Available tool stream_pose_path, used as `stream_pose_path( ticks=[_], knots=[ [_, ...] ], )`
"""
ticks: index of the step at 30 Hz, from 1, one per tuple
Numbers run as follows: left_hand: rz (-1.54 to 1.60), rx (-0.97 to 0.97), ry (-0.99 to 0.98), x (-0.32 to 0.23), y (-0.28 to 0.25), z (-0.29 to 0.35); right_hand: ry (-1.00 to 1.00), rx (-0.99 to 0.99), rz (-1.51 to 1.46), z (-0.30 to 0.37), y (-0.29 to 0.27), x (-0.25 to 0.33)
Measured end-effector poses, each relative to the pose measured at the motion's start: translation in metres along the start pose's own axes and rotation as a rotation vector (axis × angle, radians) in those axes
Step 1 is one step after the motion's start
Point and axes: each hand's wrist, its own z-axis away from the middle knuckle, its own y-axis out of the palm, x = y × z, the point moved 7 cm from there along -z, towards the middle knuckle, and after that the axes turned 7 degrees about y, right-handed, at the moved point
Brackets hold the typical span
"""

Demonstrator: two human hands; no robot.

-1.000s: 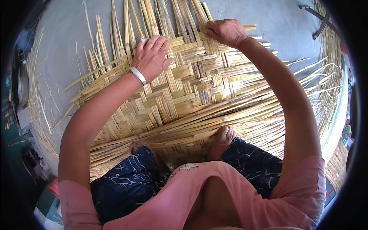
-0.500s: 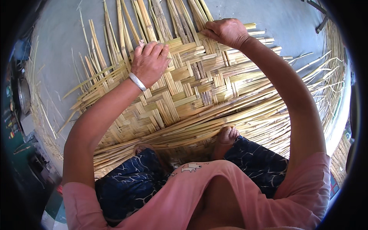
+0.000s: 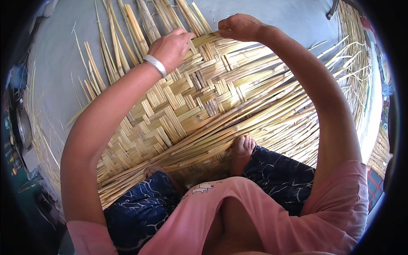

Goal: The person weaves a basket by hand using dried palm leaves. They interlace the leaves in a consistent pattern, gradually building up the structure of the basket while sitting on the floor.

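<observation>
A woven mat of flat split-reed strips (image 3: 170, 121) lies on the floor in front of me, its far edge partly unwoven. At that edge my left hand (image 3: 171, 49), with a silver bangle on the wrist, is closed with its fingertips pinching a flat reed strip (image 3: 206, 39). My right hand (image 3: 241, 28) is closed over the same strip's right end, its fingers curled under and partly hidden. Between the hands the strip crosses the base of loose upright reed strips (image 3: 133, 26), which fan out away from me. My left hand and forearm hide part of the edge.
A bundle of long loose reeds (image 3: 250, 123) runs across the mat's near side, by my bare feet (image 3: 243, 146). More reeds (image 3: 355, 46) lie along the right. A dark bar (image 3: 333, 9) rests at the far right. Pans and clutter (image 3: 23, 123) stand at the left.
My left hand has moved farther away and nearer to my right hand, its spread fingers now drawn into a pinch. My right hand has gone further along the edge. The view has shifted right.
</observation>
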Motion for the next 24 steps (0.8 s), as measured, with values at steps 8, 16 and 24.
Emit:
stream_pose_path(
  ticks=[8,16,24],
  knots=[
    [0.247,0.099,-0.175,0.003,0.028,-0.058,-0.172,-0.13,-0.098,0.018,-0.021,0.001],
    [0.074,0.001,-0.305,-0.001,0.021,-0.054,-0.401,-0.821,0.216,0.063,-0.042,0.043],
    [0.174,-0.258,-0.433,0.017,0.022,-0.048,0.087,-0.435,-0.493,0.005,0.016,0.001]
  ],
)
